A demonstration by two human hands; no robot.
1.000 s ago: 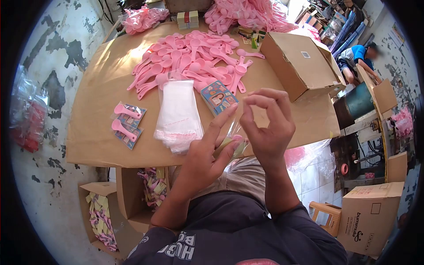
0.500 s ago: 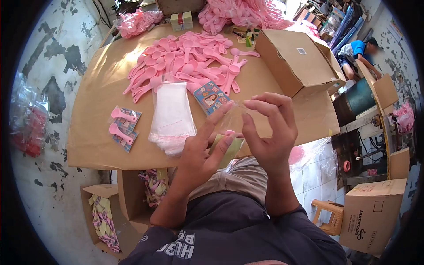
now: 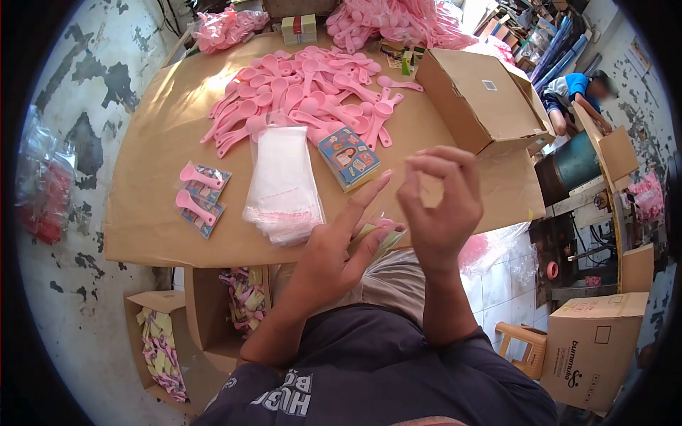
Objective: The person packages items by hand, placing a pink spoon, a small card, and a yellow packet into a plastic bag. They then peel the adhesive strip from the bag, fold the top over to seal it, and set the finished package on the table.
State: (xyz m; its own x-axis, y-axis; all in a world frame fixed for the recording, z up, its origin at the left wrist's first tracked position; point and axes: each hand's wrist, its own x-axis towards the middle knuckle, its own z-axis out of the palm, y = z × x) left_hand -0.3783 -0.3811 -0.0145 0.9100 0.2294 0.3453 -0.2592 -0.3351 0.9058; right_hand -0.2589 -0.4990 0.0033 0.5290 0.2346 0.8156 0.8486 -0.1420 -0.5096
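Left hand (image 3: 328, 250) pinches a small clear packet (image 3: 391, 242) at the near edge of the bench (image 3: 156, 156), right hand (image 3: 449, 202) curled beside it, hold unclear; bag stack (image 3: 285, 174) and card stack (image 3: 348, 156) lie just beyond, presumably for short reach.

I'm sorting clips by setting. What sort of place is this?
Probably a packing workshop: a heap of pink spoons and a stack of clear plastic bags lie on the table, and an open carton stands below.
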